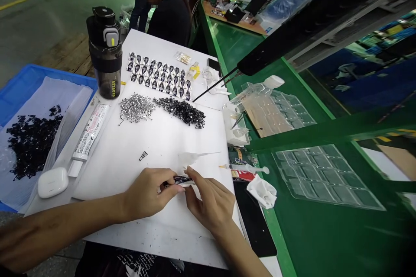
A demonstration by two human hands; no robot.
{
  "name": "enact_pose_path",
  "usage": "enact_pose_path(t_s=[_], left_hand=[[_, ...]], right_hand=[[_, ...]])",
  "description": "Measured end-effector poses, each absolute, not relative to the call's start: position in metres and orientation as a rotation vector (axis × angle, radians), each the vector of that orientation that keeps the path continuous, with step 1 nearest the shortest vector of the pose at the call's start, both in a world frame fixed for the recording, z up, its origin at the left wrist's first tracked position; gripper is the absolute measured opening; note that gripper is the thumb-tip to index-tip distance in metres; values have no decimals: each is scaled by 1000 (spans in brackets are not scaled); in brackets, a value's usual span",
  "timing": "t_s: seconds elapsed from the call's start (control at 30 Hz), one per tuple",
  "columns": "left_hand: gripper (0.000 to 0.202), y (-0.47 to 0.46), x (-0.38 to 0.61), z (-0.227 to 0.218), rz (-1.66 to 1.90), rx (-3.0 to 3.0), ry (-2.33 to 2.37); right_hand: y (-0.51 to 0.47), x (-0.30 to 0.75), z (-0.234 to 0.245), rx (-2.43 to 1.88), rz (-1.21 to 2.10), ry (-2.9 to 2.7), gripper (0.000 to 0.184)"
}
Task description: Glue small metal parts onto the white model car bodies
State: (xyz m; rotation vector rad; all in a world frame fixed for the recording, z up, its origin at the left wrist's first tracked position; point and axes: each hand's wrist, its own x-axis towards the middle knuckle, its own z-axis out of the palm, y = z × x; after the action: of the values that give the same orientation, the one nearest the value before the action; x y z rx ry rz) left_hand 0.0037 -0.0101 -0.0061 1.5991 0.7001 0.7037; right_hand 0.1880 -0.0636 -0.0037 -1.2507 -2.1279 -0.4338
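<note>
Holding a black part [182, 179], left hand [147, 194], right hand [209, 204], above white sheet [110, 177]

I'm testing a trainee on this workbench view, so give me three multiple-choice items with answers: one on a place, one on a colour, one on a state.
1. Where does the syringe lie?
A) Right of the white sheet
B) Inside the left-hand tray
C) Against the water bottle

2. What colour is the tray at the left?
A) Green
B) Blue
C) White

3. What state is the small black-and-silver part in?
A) Loose on the sheet
B) Held between the left hand and right hand
C) Lying in the tray

Answers:
1 A, it lies beyond the sheet's right edge.
2 B, its rim shows blue.
3 B, both hands meet on it above the sheet.
</note>
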Motion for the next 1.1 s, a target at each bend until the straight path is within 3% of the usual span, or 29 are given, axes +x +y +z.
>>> enact_pose_path(t_s=[0.17, 0.6, 1.1], left_hand=[[30, -10, 4, -6, 696, 1584, 702], [24, -13, 6, -4, 660, 1833, 782], [26, -16, 7, -8, 867, 2206, 623]], right_hand=[[-63, 188, -8, -1270, -426, -2077, 62], [-68, 188, -24, -1348, -305, -1895, 22], [-74, 187, -25, -1289, -332, -2016, 25]])
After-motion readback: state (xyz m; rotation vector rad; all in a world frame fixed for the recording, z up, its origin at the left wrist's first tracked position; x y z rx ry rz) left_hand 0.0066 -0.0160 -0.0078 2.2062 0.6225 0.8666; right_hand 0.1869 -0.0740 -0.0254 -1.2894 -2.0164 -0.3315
